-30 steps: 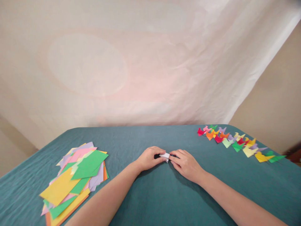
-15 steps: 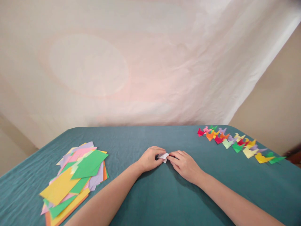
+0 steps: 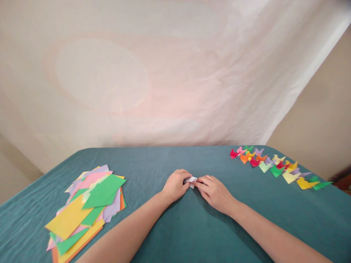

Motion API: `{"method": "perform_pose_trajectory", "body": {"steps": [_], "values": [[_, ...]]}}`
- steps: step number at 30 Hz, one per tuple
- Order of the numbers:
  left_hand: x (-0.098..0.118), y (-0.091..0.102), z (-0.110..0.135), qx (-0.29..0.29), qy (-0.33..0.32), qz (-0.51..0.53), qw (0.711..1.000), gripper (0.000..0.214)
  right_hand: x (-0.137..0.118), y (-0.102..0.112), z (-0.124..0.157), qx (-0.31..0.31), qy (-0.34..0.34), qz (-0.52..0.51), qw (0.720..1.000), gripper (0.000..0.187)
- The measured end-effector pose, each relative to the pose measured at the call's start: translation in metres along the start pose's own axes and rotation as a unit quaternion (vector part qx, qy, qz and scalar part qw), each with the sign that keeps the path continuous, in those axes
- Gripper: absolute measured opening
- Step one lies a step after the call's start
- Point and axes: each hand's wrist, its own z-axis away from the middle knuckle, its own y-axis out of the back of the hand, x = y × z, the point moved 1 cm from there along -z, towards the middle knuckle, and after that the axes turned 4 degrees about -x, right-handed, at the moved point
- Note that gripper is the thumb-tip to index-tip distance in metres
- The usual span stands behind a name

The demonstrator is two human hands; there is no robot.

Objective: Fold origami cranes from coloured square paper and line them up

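Note:
A small folded piece of pale paper (image 3: 191,180) lies on the teal tablecloth (image 3: 170,226) at the middle of the table. My left hand (image 3: 176,185) pinches its left side with curled fingers. From the right, my right hand (image 3: 214,191) presses its fingertips on the paper's other end. Most of the paper is hidden between the two hands.
A loose stack of coloured paper sheets (image 3: 87,204), green, yellow, pink, lilac and orange, lies at the left. A row of several small folded paper figures (image 3: 276,166) runs along the right back edge. A pale cloth backdrop (image 3: 153,73) hangs behind the table.
Both hands have closed in slightly on the folded paper, which now shows less between the fingers. Nothing else has moved.

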Motion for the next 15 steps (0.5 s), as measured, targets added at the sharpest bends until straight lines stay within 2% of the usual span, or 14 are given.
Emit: {"method": "perform_pose_trajectory", "body": {"steps": [2, 7, 15], "values": [[0.001, -0.002, 0.0, 0.004, 0.01, -0.016, 1.0, 0.026, 0.0, 0.0, 0.0, 0.016, -0.021, -0.026, 0.999, 0.028], [0.004, -0.004, -0.001, 0.01, 0.025, -0.05, 0.998, 0.029, 0.011, -0.004, -0.006, 0.067, -0.133, -0.123, 0.981, 0.022], [0.006, -0.004, -0.005, -0.016, 0.047, -0.128, 0.991, 0.029, 0.027, -0.011, -0.026, -0.005, -0.166, -0.218, 0.962, 0.024]]}}
